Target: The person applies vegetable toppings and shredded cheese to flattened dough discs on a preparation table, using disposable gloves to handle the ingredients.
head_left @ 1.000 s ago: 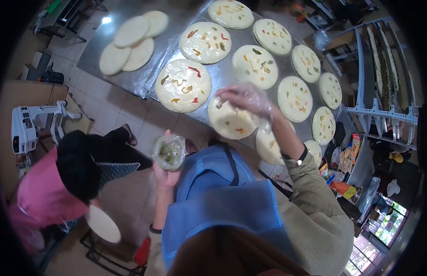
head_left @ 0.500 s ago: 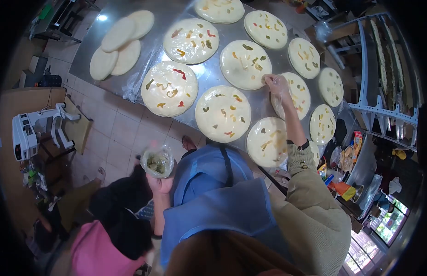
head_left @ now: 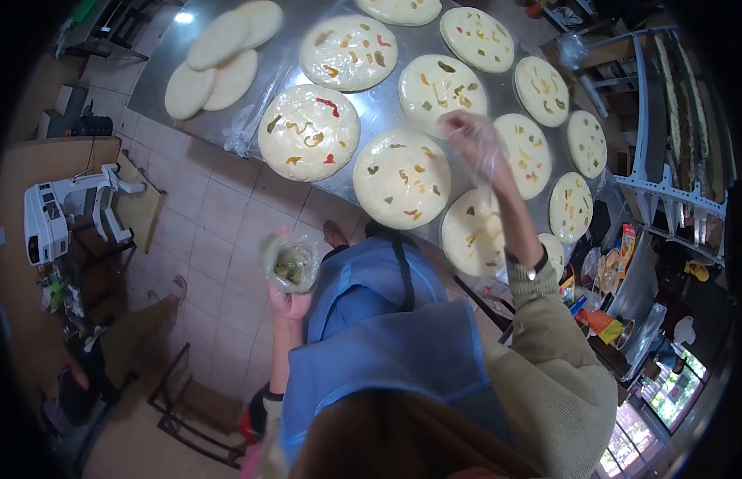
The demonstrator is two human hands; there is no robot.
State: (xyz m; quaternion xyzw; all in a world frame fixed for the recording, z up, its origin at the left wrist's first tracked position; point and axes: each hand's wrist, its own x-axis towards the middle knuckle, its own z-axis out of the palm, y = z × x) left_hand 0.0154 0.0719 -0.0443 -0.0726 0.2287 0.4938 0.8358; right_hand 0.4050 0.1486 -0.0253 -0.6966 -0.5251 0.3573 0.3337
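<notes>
My left hand [head_left: 289,302] holds up a clear plastic bag [head_left: 294,264] from below, its mouth open and greenish pieces inside. In a thin clear plastic glove, my right hand [head_left: 475,144] hovers over the table with its fingers drawn together; what they hold, if anything, is too small to make out. Beneath and beside it lies a glossy, pale dough round [head_left: 428,89] dotted with green and yellow pieces. Nearer me sits another topped round [head_left: 402,180], and a partly covered one [head_left: 472,231] lies under my right forearm.
Several more topped rounds fill the metal table [head_left: 331,195]. Plain pale discs [head_left: 219,40] overlap at its left end. A white sewing machine [head_left: 50,223] stands at left, a metal rack [head_left: 666,191] at right. A dark chair frame [head_left: 167,399] is at lower left.
My right hand has lifted off a round and moved slightly left and nearer me. The person in pink at lower left has mostly gone from view. The camera view has shifted a little.
</notes>
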